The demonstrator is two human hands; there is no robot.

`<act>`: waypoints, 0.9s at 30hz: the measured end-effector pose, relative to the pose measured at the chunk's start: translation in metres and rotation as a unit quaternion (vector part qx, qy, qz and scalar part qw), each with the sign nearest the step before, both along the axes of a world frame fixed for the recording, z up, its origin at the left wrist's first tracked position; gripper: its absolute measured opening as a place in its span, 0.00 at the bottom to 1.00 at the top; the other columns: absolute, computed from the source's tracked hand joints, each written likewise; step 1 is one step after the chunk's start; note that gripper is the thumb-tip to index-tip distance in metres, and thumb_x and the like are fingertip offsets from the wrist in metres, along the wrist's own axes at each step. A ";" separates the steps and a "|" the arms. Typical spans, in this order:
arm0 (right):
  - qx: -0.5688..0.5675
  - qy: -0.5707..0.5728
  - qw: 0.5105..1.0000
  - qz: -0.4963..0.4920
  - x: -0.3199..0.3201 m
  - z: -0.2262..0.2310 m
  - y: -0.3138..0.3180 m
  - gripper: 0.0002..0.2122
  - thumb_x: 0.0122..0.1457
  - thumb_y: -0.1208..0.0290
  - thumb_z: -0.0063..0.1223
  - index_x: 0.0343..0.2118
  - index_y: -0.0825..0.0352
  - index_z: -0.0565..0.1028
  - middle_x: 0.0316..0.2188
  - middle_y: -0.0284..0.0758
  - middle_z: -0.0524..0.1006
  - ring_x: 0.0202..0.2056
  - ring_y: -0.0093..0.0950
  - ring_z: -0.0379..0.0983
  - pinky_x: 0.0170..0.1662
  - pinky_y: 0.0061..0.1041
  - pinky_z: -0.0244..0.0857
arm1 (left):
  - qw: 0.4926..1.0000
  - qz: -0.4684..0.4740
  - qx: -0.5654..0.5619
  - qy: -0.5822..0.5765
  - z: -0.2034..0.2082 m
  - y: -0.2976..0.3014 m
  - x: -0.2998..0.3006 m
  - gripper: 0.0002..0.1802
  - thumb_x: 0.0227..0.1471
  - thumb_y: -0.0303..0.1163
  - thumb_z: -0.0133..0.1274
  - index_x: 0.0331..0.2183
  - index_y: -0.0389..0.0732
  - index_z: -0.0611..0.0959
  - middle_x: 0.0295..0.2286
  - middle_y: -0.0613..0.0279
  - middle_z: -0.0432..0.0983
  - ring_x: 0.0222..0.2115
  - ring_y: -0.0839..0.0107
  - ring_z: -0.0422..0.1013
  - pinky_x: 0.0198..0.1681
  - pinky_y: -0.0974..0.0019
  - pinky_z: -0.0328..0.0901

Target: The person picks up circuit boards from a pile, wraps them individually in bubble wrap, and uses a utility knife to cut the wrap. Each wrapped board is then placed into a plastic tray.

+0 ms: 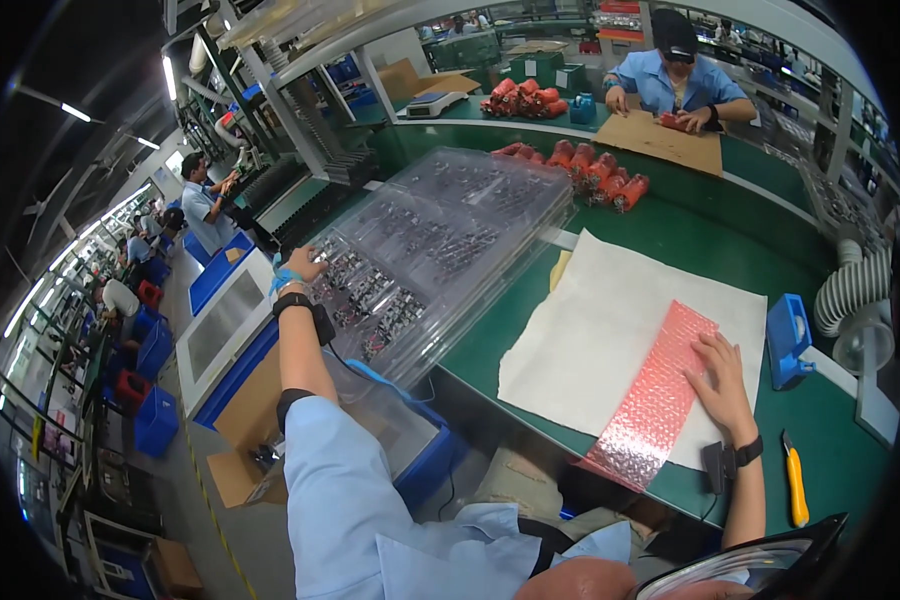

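My left hand (pixel 305 264) reaches to the left edge of a stack of clear plastic trays (pixel 450 215). Its fingers are curled together by the small metal electronic parts (pixel 362 290) in the top tray; whatever is between them is too small to make out. My right hand (pixel 722 385) lies with fingers spread on the right edge of a pink bubble wrap strip (pixel 650 400). Beneath the strip is a white foam sheet (pixel 580 310), and the strip's near end hangs over the green table's (pixel 470 355) front edge.
A yellow-handled utility knife (pixel 795 485) and a blue tape dispenser (pixel 790 340) sit at the right. Pink-wrapped bundles (pixel 600 175) lie beyond the foam. Across the bench a co-worker (pixel 675 85) handles a red piece over cardboard. Below the trays stands a blue bin (pixel 425 465).
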State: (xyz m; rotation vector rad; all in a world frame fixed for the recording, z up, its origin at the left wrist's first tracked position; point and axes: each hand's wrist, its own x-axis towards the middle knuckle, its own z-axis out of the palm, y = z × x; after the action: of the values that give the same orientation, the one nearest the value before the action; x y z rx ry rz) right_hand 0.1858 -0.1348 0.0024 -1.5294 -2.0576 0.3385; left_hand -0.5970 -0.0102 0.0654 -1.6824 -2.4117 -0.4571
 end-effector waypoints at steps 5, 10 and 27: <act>0.008 0.025 1.000 0.000 0.002 -0.002 0.003 0.20 0.53 0.62 0.59 0.49 0.62 0.73 0.56 0.39 0.67 0.62 0.42 0.54 0.66 0.49 0.34 | 0.997 0.050 0.009 -0.053 0.005 0.017 -0.046 0.27 0.42 0.40 0.61 0.44 0.37 0.77 0.41 0.48 0.77 0.44 0.55 0.73 0.46 0.59 0.66; -0.006 0.004 1.000 -0.025 0.002 0.010 -0.006 0.21 0.53 0.63 0.59 0.50 0.61 0.73 0.55 0.39 0.68 0.62 0.42 0.54 0.66 0.51 0.34 | 0.993 0.043 -0.050 -0.097 -0.021 0.028 -0.047 0.31 0.34 0.44 0.61 0.41 0.36 0.80 0.39 0.43 0.78 0.43 0.49 0.73 0.45 0.55 0.68; -0.025 0.005 1.000 0.003 0.000 0.008 0.000 0.22 0.54 0.58 0.59 0.51 0.59 0.73 0.56 0.37 0.67 0.63 0.40 0.53 0.66 0.52 0.34 | 0.996 -0.042 0.051 0.058 -0.044 0.043 -0.101 0.24 0.45 0.44 0.59 0.43 0.42 0.79 0.33 0.45 0.78 0.36 0.46 0.74 0.39 0.49 0.69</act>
State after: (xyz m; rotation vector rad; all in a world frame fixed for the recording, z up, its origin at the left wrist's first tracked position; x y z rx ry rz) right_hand 0.1855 -0.1345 0.0102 -1.5483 -2.0591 0.4017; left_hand -0.6980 0.0333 0.0217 -1.7209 -2.2054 -0.4739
